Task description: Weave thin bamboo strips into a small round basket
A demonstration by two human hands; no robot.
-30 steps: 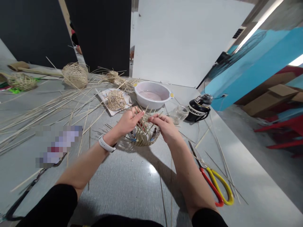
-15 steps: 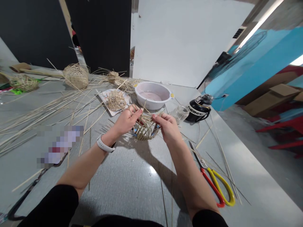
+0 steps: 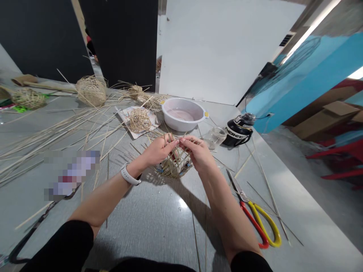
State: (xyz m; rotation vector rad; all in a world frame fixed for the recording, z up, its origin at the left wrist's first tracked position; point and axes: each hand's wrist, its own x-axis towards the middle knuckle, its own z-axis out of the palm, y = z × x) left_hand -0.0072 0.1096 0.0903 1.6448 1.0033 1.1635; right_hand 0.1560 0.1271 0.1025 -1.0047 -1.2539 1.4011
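A small open-weave bamboo basket is between my hands over the middle of the table, with small clips on its sides. My left hand pinches the strips at the basket's upper edge, thumb pointing right. From the other side my right hand pinches strips at the same edge. The two sets of fingertips meet over the basket's top, and the exact strip between them is too small to make out. Loose strip ends stick out to the left of the basket.
Scissors with red and yellow handles lie right of my right arm. Behind the basket stand a white basin, a clear jar and a black bottle. A woven ball rests on printed paper. Long bamboo strips spread leftward.
My hands have come together, the fingertips now meeting above the basket where they were apart before. The basket sits slightly lower in the view.
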